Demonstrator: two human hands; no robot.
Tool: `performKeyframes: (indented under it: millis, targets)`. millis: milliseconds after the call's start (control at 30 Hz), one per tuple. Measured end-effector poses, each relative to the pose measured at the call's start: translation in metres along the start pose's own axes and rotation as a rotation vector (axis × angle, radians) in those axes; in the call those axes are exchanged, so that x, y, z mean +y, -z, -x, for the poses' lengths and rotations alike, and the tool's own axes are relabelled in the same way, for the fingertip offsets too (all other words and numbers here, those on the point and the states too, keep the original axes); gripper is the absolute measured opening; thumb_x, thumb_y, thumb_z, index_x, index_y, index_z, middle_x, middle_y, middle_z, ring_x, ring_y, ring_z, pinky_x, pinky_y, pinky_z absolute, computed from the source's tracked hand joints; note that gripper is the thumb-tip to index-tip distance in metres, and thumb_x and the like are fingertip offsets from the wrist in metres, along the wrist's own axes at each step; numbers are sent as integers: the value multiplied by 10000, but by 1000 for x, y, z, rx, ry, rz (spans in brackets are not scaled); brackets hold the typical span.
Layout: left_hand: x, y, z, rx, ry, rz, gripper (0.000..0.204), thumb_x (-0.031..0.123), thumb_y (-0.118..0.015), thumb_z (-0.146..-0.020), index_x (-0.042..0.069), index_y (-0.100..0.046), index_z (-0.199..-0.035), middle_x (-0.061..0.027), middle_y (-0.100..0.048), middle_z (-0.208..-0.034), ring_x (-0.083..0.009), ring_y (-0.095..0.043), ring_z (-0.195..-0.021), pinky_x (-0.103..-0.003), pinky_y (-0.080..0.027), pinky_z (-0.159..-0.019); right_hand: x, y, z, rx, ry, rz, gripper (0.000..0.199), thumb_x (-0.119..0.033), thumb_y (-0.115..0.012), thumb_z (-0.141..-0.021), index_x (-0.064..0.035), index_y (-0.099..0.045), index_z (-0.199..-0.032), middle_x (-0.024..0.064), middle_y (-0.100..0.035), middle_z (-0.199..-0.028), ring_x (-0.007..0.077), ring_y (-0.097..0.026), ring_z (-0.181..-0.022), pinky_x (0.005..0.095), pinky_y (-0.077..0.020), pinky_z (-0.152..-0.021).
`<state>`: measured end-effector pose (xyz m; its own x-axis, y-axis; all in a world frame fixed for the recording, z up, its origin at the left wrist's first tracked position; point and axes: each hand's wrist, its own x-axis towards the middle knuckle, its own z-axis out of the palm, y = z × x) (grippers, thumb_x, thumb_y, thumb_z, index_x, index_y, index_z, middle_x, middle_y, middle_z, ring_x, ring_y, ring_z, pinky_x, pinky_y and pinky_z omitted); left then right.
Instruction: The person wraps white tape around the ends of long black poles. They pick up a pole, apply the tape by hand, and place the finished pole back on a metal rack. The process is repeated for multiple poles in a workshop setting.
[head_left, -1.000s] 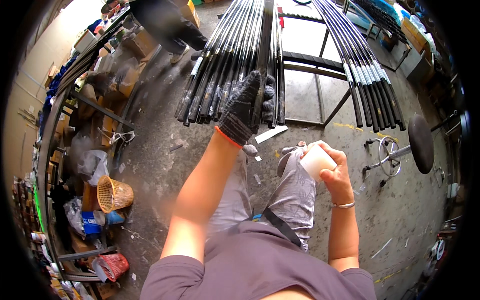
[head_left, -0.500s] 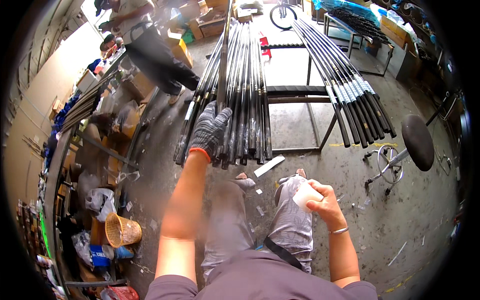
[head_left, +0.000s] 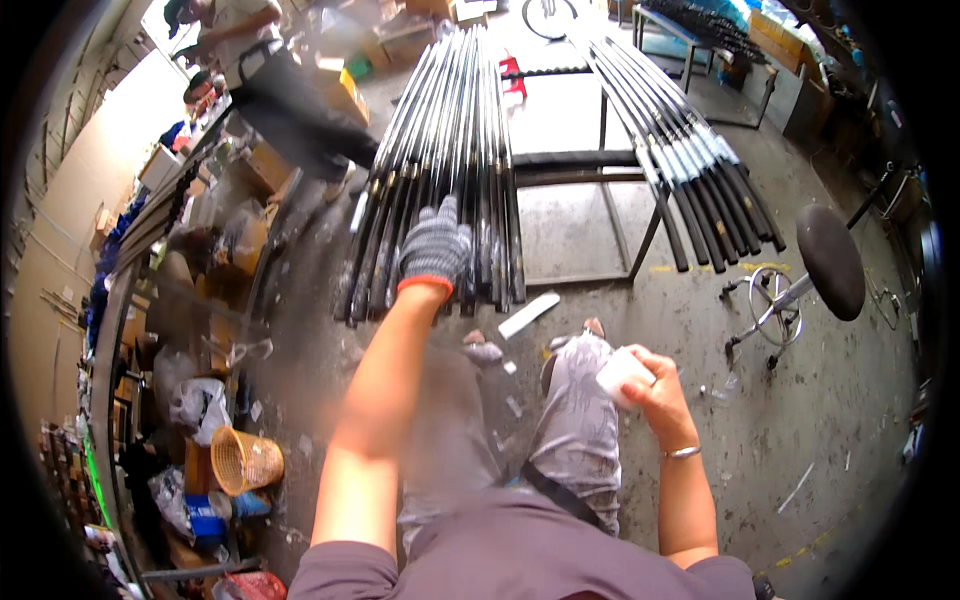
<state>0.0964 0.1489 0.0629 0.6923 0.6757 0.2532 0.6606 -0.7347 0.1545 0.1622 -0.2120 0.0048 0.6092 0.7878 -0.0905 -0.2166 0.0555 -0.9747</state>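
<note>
The bundle of dark rods is a set of long, thin, black tubes lying side by side, some with a lighter, metallic section near the near ends. Its long axis runs from about 6 o'clock, close to the person, toward 12 o'clock, away from the person, and the rods spread a little apart at the near ends. The bundle rests on a metal frame and its near ends hang over the concrete floor. The left hand wears a grey knitted glove with an orange cuff and lies on top of the near ends of the rods, the fingers stretched forward along them; I cannot tell if it grips one rod or only presses on them. The right hand, bare and with a bracelet at the wrist, is closed around a small white object, held over the right knee at about 4 o'clock from the bundle. At 3 o'clock from the bundle lies a second bundle of rods, with white and grey sections, slanting toward 5 o'clock. A round black stool stands further to the right. At 8 o'clock, near the cluttered shelves, stands a woven basket. Another person stands at 10 o'clock.
</note>
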Motion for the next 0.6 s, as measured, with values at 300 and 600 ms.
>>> performKeyframes:
  millis: [300, 600]
  targets:
    - [-31, 55, 1, -83, -125, 152, 471, 391, -566, -917, 26, -629, -1208, -218, -645, -1165, -355, -609, -1099, -407, -465, -975, 10, 1, 0, -6, 7, -25, 568, -424, -830, -702, 23, -635, -993, -11, -594, -873, 70, -561, -796, 223, -459, -700]
    - [-62, 51, 111, -1046, -190, 1295, 345, 145, -628, -933, 37, -622, -1261, -82, -687, -1151, -162, -616, -1084, -315, -484, -948, 24, -4, -7, -7, -38, -214, 583, -398, -838, -705, 25, -642, -1056, 0, -642, -924, 74, -595, -836, 222, -475, -733]
